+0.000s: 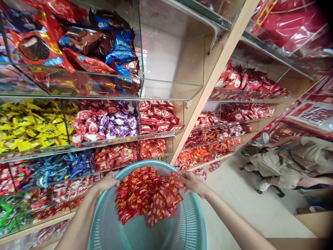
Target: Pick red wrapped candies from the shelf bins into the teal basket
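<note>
A light teal plastic basket (104, 211) with perforated sides is in front of me, close to the shelves. My left hand (110, 181) is closed on its left rim. Inside, against the far wall, lie shiny red candy packets with yellow print (139, 194). To their right is a heap of matte red packets with round spots (165, 199). My right hand (191, 183) reaches over the right rim, its bent fingers on the upper edge of the spotted packets. Its fingertips are partly hidden among them. The near part of the basket's floor is bare.
Glass-fronted shelves (104, 143) hold yellow, purple, blue and red wrapped sweets, with large snack packs (39, 48) above. A wooden upright (208, 93) divides the shelving. At right, a person in beige clothes (286, 163) is beside the pale floor (231, 201).
</note>
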A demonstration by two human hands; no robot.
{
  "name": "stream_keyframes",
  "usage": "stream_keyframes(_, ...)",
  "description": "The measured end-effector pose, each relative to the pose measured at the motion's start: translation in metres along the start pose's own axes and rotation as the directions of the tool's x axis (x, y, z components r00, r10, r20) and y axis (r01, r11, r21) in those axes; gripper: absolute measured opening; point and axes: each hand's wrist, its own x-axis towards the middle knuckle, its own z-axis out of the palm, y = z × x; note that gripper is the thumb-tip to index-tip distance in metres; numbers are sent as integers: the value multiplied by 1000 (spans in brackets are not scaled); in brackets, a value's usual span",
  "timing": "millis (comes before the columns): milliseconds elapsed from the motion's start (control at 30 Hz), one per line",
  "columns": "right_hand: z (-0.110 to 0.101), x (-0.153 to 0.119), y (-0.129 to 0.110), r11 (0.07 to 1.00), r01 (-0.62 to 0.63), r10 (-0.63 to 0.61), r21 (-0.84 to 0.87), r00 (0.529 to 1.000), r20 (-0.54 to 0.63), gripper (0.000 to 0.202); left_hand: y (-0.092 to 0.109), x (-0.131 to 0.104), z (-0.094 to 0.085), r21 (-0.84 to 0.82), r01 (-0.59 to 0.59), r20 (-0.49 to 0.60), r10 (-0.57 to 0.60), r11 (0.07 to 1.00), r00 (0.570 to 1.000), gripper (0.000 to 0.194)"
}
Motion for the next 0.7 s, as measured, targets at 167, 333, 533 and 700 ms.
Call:
stream_keyframes(167,15,-17,16,994,23,-16,110,997,-70,36,7,-4,2,-2,9,-9,-9,1000,1000,19)
stream_keyframes(333,23,-36,20,983,28,-12,183,996,-86,37,10,-6,3,-8,3,-10,-3,1000,1000,21)
stream_keyframes(533,25,-55,22,972,10,6,234,997,-71,49,7,-6,3,-11,-4,-2,4,1000,1000,20)
stream_keyframes(700,25,-50,23,994,-13,36,107,976,-217,55,11,-8,4,1,21,3,-21,1000,1000,24)
